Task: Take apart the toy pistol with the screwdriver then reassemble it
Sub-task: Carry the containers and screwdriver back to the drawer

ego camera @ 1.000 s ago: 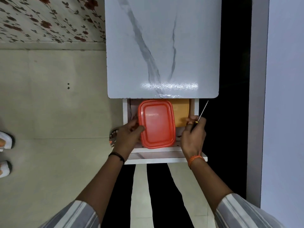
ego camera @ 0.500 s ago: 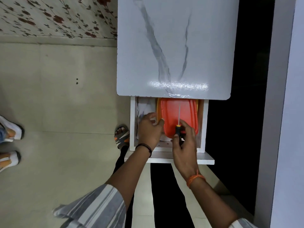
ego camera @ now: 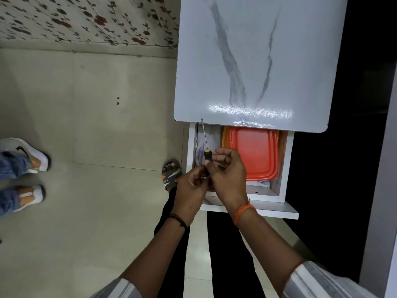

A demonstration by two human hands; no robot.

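A screwdriver point(ego camera: 207, 156) with a black handle, a yellow collar and a thin steel shaft points up toward the table edge. My right hand point(ego camera: 228, 175) pinches its handle between thumb and forefinger, over the open drawer point(ego camera: 277, 195). My left hand point(ego camera: 190, 188) sits right against it, fingers curled at the handle's lower end. An orange lidded container point(ego camera: 255, 153) lies in the right half of the drawer. No toy pistol is visible.
The white marble-look tabletop point(ego camera: 253, 61) overhangs the back of the drawer. White cloth or paper point(ego camera: 200, 145) lies in the drawer's left part. My sandalled foot point(ego camera: 170, 175) is left of the drawer. Another person's shoes point(ego camera: 23, 155) stand at the far left on the tiled floor.
The orange container went from my left hand's grasp to lying in the drawer's right side. My right hand carried the screwdriver left, and my left hand came to its handle.
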